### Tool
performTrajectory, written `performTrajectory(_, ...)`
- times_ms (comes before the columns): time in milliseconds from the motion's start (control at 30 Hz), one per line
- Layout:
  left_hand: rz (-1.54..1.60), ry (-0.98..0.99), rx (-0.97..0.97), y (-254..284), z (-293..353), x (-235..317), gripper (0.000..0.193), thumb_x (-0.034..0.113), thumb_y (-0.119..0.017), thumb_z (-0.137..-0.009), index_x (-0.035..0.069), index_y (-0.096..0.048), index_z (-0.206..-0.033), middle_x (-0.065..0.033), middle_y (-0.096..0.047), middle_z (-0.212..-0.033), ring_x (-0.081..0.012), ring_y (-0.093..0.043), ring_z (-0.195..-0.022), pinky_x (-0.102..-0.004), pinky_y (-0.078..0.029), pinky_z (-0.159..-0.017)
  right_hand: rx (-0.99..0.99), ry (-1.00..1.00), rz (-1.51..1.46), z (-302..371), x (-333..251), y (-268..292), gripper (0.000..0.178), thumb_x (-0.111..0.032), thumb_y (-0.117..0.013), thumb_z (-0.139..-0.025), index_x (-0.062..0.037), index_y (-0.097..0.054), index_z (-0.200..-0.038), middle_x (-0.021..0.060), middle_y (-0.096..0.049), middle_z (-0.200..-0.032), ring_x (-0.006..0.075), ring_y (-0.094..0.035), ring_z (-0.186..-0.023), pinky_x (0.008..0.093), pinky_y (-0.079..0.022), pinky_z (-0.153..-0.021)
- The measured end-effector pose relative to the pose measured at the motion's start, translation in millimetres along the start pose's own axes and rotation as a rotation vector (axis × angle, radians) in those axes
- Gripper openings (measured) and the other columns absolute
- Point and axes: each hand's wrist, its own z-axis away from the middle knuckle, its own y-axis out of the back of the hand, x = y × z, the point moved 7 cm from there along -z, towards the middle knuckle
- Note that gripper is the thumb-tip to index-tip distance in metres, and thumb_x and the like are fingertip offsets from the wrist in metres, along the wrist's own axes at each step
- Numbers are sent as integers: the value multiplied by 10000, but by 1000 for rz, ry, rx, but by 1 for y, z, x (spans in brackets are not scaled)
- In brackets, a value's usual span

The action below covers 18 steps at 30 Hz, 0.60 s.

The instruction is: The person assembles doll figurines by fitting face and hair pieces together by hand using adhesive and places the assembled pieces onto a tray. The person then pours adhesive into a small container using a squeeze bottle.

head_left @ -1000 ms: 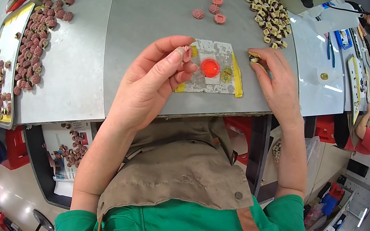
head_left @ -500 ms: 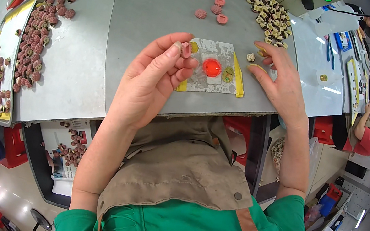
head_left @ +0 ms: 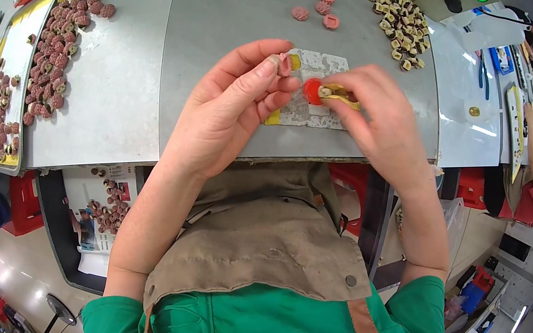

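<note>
Left hand [head_left: 231,102] is clamping its thumb and fingertips on a pink, bumpy-walled, hollowed piece [head_left: 285,65], whose hollow is facing right. Just to its right, a round, glossy red dish [head_left: 311,91] is resting on a flat, mottled grey-white plate [head_left: 328,63] edged with yellow tape. Right hand [head_left: 375,117], its fingertips wrapped in yellow coverings, is pinching a small, blocky, cream-and-dark piece [head_left: 325,92] at the dish's right side; whether piece and dish are touching cannot be told.

Possible faults, by judgement: the blocky piece could be slipping free if the wrapped fingertips are gripping only its edge; the coverings could be picking up red smears if the right hand is sinking too low; the hollowed piece could be springing loose if the left pinch is pressing unevenly; the plate could be shifting if a wrist is brushing it.

Containers, left to right: a shallow white tray with a yellow border [head_left: 20,40] is holding brownish-pink, bumpy pieces, mostly toward its near end; a dark-framed open compartment [head_left: 52,223] below the tabletop is holding similar pieces on printed paper; the red dish is showing a shiny surface, its contents remaining indistinct; a small blue box [head_left: 501,61], far right, is holding something too small to identify; a yellow-edged pale tray [head_left: 514,122] beside it is carrying small dark pieces.
</note>
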Motion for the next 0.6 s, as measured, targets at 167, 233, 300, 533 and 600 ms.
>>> performTrajectory(167, 32, 16, -63, 1, 0, 0, 331, 200, -546, -966, 25, -520, -1246, -30, -594, -1052, -112, -591, -960, -243, -473, -836, 20, 47, 71, -4, -3, -10, 196, -21, -646, -780, -36, -620, -973, 101, -562, -874, 273, -566, -814, 357, -468, -699)
performTrajectory(233, 47, 8, -82, 2, -1, 1, 333, 199, -545, -966, 24, -518, -1248, -32, -595, -1055, -114, -592, -964, -243, -476, -836, 11, 69, 62, -6, -5, -10, 200, -15, -644, -775, -39, -619, -972, 100, -559, -870, 278, -562, -809, 365, -466, -696)
performTrajectory(300, 40, 12, -66, 2, 0, 1, 336, 194, -544, -966, 19, -516, -1251, -35, -595, -1055, -110, -592, -958, -244, -481, -834, -15, 69, 108, -6, -7, -9, 200, -9, -638, -777, -38, -619, -974, 100, -561, -877, 278, -564, -810, 367, -468, -700)
performTrajectory(533, 6, 28, -45, -4, 2, 4, 337, 195, -553, -962, 12, -518, -1242, -43, -598, -1067, -113, -594, -950, -246, -484, -837, 7, -1, 52, -2, -1, -7, 179, -8, -633, -799, -22, -618, -977, 101, -573, -899, 249, -581, -851, 329, -479, -736)
performTrajectory(600, 37, 33, -58, -5, 2, 3, 318, 199, -559, -959, 14, -532, -1217, -44, -602, -1068, -113, -590, -949, -246, -482, -833, 13, -189, -237, 2, 10, -6, 188, -24, -637, -827, -18, -612, -1014, 96, -579, -921, 208, -584, -861, 311, -485, -762)
